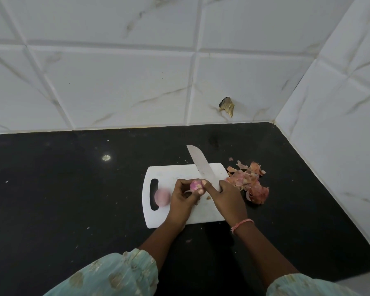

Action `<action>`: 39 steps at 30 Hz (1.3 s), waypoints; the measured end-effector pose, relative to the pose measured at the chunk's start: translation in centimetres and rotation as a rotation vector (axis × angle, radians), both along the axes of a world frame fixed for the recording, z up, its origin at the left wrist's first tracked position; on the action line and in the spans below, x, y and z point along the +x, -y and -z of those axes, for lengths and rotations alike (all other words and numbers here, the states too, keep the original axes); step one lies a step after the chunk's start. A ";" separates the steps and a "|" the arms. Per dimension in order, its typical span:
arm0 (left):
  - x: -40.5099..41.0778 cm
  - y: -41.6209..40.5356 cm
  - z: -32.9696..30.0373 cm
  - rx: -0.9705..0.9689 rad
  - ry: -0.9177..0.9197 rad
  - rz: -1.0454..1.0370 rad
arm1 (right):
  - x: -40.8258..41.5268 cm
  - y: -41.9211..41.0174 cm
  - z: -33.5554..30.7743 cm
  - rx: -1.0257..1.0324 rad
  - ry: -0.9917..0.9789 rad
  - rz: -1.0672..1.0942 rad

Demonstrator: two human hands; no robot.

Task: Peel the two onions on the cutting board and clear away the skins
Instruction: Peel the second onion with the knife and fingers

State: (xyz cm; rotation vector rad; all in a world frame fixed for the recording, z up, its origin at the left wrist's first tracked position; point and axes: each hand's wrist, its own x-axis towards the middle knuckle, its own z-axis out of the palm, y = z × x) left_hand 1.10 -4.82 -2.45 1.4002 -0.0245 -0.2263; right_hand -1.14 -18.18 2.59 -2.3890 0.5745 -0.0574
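At the centre of the head view, slightly right and low, a white plastic cutting board with a slot handle [203, 214] lies on a black stone countertop [62, 189]. Above the board's middle, the left hand [183, 198] curls its fingers around a small pink-purple onion with shiny, partly bared flesh [195, 185], holding it just off the board surface. The right hand [226, 197] comes in from the lower right, gripping a steel-bladed kitchen knife [202, 165]; its handle is hidden inside the fist, and the blade points toward the upper left, past the board's far edge. The right thumb rests on the held onion. A thin pink thread bracelet [241, 224] circles the right wrist.

At the board's left end, beside the slot handle, a second pale pink onion [162, 197] sits on its own, blurred, so I cannot tell how much skin it has. Just off the board's right edge, a loose heap of papery orange-pink onion skins [249, 181] lies on the countertop. A small skin scrap [208, 197] lies on the board between the hands.

Pale green patterned sleeves [120, 274] fill the bottom edge. White marble-veined wall tiles [115, 82] cover the upper frame, with a brown chipped patch [227, 106] right of centre.
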 end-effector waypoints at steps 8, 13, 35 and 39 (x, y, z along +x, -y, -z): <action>0.2 0.3 0.7 0.033 -0.004 -0.026 | -0.1 0.7 -2.1 0.634 -0.157 -0.068; 0.2 -0.3 0.0 -0.075 -0.125 0.057 | 0.8 2.1 -2.1 0.465 -0.064 0.109; 1.1 0.2 0.6 -0.358 -0.375 -0.108 | 0.2 -0.2 2.8 0.132 0.044 -0.022; 0.6 0.5 0.2 -0.263 -0.302 -0.158 | -1.2 1.2 2.3 0.160 0.128 0.061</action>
